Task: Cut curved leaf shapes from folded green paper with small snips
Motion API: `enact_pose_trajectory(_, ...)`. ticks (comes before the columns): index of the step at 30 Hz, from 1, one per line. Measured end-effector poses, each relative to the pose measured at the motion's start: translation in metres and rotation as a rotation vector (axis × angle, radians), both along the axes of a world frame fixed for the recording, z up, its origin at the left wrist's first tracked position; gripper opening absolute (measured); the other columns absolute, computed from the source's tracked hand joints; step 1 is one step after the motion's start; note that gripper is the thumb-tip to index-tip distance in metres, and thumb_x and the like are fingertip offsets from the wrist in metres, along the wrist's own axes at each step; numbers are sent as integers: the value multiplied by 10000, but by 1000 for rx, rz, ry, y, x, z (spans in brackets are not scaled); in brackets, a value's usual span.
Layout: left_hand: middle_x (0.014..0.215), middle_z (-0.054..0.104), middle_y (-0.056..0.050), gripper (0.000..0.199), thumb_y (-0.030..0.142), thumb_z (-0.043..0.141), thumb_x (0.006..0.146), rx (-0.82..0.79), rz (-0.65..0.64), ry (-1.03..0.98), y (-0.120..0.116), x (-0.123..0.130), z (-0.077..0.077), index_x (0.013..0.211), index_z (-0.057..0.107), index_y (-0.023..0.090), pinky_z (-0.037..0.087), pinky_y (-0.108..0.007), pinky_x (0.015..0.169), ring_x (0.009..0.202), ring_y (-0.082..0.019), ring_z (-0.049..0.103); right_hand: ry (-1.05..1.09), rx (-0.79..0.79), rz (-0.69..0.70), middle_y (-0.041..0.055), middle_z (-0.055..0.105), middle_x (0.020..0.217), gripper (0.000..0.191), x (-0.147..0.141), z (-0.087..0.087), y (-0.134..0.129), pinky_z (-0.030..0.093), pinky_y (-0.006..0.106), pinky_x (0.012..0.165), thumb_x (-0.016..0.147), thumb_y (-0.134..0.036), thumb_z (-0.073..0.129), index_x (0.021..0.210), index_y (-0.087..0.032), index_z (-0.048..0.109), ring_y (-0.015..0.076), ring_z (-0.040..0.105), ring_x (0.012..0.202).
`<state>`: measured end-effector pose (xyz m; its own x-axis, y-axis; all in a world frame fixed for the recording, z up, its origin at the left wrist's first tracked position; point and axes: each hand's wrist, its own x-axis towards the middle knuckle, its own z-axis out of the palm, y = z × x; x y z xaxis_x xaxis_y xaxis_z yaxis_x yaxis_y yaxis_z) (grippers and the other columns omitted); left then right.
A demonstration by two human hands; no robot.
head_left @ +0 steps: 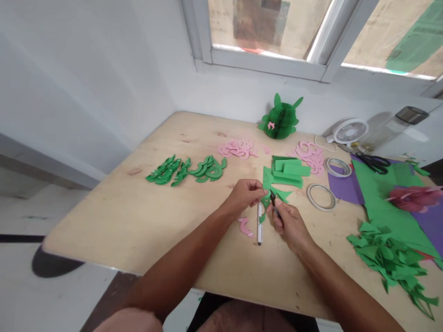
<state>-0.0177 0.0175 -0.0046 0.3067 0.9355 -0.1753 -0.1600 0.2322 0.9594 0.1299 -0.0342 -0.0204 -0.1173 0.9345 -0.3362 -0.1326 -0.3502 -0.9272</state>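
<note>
My left hand (247, 196) is closed in a pinch on a piece of green paper (267, 177), near the middle of the table. Close beside it, my right hand (289, 223) is closed round small dark scissors (273, 199), whose blades meet the green paper; the handles are mostly hidden by my fingers. A white marker (260, 225) with a black end lies under the work, partly covered by a green strip. To its left is a curved pink paper piece (245, 228). Folded green paper strips (289, 170) are stacked just beyond my hands.
Curved green cutouts (207, 168) lie left, with pink cutouts (238, 149) behind. A green honeycomb paper figure (282, 121) stands by the wall. Rightward are tape rolls (321, 197), black-handled scissors (374, 163), a white fan (349, 131), a glass bottle (387, 131) and green scraps (387, 253).
</note>
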Motion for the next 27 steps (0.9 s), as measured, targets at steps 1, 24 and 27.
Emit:
enact_pose_trajectory(1, 407, 432, 72, 184, 278, 626, 632, 1, 2, 2, 0, 0, 0, 568, 512, 148, 255, -184, 402, 368, -39, 356, 4, -2, 2, -92, 322, 408, 411, 0, 0, 0, 108, 190, 347, 805, -547, 535, 703, -150, 567, 36, 190, 340)
enact_pose_trajectory(24, 402, 426, 71, 184, 258, 626, 642, 25, -18, -14, 2, -1, -2, 552, 510, 147, 246, -180, 393, 356, -35, 347, 16, 8, -2, -90, 323, 406, 426, 0, -1, 0, 120, 188, 342, 787, -569, 549, 746, -147, 594, 36, 191, 340)
enact_pose_trajectory(27, 408, 430, 69, 182, 265, 625, 641, 18, -14, -6, 2, -1, -2, 556, 517, 146, 252, -180, 396, 363, -37, 351, 19, 6, 2, -89, 326, 409, 427, 0, -1, 0, 118, 186, 339, 785, -570, 551, 735, -148, 585, 33, 192, 339)
